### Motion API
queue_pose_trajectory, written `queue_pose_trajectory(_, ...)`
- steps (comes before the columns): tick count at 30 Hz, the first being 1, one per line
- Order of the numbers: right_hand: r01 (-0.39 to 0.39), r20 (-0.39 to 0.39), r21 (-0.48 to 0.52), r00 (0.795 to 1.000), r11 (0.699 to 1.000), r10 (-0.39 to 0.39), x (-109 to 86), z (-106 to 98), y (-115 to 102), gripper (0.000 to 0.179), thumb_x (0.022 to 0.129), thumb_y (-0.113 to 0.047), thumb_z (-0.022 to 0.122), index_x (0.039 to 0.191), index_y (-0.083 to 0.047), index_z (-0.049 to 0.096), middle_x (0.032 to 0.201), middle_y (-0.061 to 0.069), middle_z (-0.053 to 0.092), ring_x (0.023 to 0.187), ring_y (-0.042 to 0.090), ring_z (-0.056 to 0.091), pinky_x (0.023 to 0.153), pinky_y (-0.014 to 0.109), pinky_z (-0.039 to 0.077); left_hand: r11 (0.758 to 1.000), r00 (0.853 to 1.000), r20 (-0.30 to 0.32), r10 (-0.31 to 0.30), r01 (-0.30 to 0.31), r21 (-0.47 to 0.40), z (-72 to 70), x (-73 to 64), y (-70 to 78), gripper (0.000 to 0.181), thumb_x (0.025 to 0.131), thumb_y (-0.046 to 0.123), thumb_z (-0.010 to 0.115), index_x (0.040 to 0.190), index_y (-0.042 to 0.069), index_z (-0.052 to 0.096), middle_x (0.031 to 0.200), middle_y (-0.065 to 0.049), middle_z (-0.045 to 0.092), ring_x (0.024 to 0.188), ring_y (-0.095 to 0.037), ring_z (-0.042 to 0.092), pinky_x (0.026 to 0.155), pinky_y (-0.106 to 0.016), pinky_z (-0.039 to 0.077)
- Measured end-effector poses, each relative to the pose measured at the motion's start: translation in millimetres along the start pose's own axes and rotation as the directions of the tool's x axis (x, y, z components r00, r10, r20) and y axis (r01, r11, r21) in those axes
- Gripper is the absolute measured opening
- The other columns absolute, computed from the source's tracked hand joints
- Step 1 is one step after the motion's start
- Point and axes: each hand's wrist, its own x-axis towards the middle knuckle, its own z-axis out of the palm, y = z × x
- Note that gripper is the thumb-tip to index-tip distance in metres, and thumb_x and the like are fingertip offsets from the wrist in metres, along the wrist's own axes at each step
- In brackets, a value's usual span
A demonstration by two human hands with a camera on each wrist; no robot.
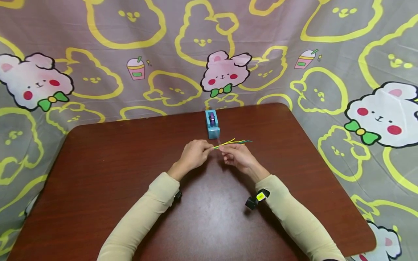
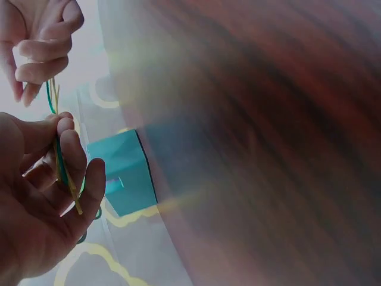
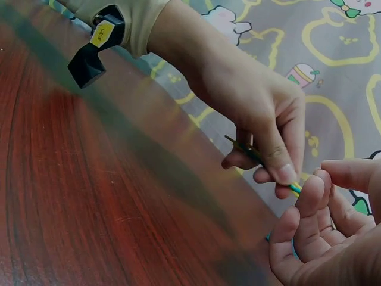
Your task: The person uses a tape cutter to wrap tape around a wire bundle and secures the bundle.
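In the head view my left hand (image 1: 195, 154) pinches a thin bundle of yellow and green wires (image 1: 232, 142) between thumb and fingertips. The bundle's loose ends fan out to the right, behind my right hand (image 1: 241, 158). The right thumb and forefinger pinch what looks like a strip of clear tape (image 1: 218, 140) beside the bundle. This strip runs back toward a blue tape dispenser (image 1: 213, 133) with a purple-cored roll. The left wrist view shows the short wire ends (image 2: 74, 199) crossing the left palm. The right fingertips partly hide the wires in the right wrist view.
A dark reddish-brown table (image 1: 114, 195) with rounded corners lies under both hands. Behind it and along its sides hangs a patterned cloth (image 1: 173, 43). A small black camera (image 1: 251, 203) juts out from the right wrist.
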Motion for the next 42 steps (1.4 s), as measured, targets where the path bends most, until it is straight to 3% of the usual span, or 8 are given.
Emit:
queue_pose_trajectory(19, -0.017, -0.03, -0.022, 0.999, 1.0, 0.016, -0.1, 1.4, 5.5, 0.015, 0.096, -0.005, 0.065, 0.084, -0.01, 0.072, 0.071, -0.002, 0.064, 0.057, 0.007, 0.057, 0.058, 0.022, 0.049, 1.0, 1.0, 0.003, 0.014, -0.014, -0.028, -2.6, -1.3, 7.9, 0.013, 0.097, 0.017, 0.069, 0.1, 0.014, 0.081, 0.086, 0.003, 0.069, 0.074, -0.016, 0.063, 0.065, -0.041, 0.051)
queue_pose_trajectory(28, -0.035, -0.056, -0.026, 0.998, 0.999, 0.033, 1.2, 0.4, 6.7, 0.008, 0.096, -0.006, 0.066, 0.094, 0.002, 0.067, 0.068, -0.001, 0.065, 0.054, 0.006, 0.057, 0.056, 0.022, 0.049, 0.997, 0.997, 0.022, 0.079, -0.079, -0.001, -5.5, -0.9, 10.4, 0.012, 0.097, 0.014, 0.068, 0.097, 0.014, 0.079, 0.085, 0.003, 0.066, 0.073, -0.016, 0.061, 0.062, -0.041, 0.051)
queue_pose_trajectory(35, -0.05, -0.059, -0.045, 0.997, 0.998, 0.048, 2.2, -0.5, 6.5, 0.008, 0.095, -0.007, 0.067, 0.087, -0.005, 0.07, 0.069, -0.002, 0.065, 0.054, 0.006, 0.057, 0.056, 0.022, 0.048, 0.985, 0.985, 0.026, 0.168, -0.169, 0.023, -5.6, -1.7, 6.9, 0.013, 0.099, 0.013, 0.066, 0.101, 0.012, 0.078, 0.09, 0.002, 0.067, 0.077, -0.017, 0.064, 0.065, -0.04, 0.052)
queue_pose_trajectory(42, -0.066, -0.077, -0.101, 0.995, 0.993, 0.058, 4.2, -1.4, 7.5, 0.007, 0.092, -0.01, 0.071, 0.086, -0.01, 0.074, 0.072, -0.001, 0.069, 0.056, 0.007, 0.058, 0.058, 0.023, 0.049, 0.988, 0.988, 0.01, 0.153, -0.153, 0.003, -2.5, -2.4, 6.3, 0.013, 0.098, 0.012, 0.067, 0.103, 0.014, 0.079, 0.091, 0.002, 0.068, 0.077, -0.014, 0.063, 0.066, -0.038, 0.052)
